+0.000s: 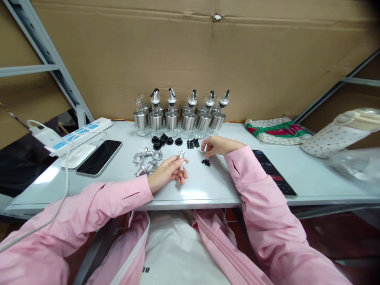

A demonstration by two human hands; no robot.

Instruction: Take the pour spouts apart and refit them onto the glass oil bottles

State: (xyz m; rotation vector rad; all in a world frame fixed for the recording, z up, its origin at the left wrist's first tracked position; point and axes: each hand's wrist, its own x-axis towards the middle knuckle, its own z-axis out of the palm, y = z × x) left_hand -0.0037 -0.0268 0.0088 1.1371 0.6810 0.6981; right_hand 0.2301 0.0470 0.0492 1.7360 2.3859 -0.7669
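My left hand (pixel 170 170) is closed around a silver pourer spout (pixel 182 161), held upright between thumb and fingers above the table. My right hand (pixel 216 146) hovers with bent fingers slightly apart, and I see nothing between them. Just below it lies a small pile of tiny black parts (pixel 206 162). To its left is a row of black flip levers (pixel 192 143). More silver spouts with round collars (pixel 148 155) lie left of my left hand. Behind them sit several black ribbed stoppers (pixel 169 141).
Glass bottles with steel sleeves (pixel 188 121) stand at the back, several with pourers fitted. On the left are a phone (pixel 100 157), a white power bank (pixel 78 155) and a power strip (pixel 80 136). A tablet (pixel 274 174), a patterned cloth (pixel 277 130) and a tumbler (pixel 335 132) are right.
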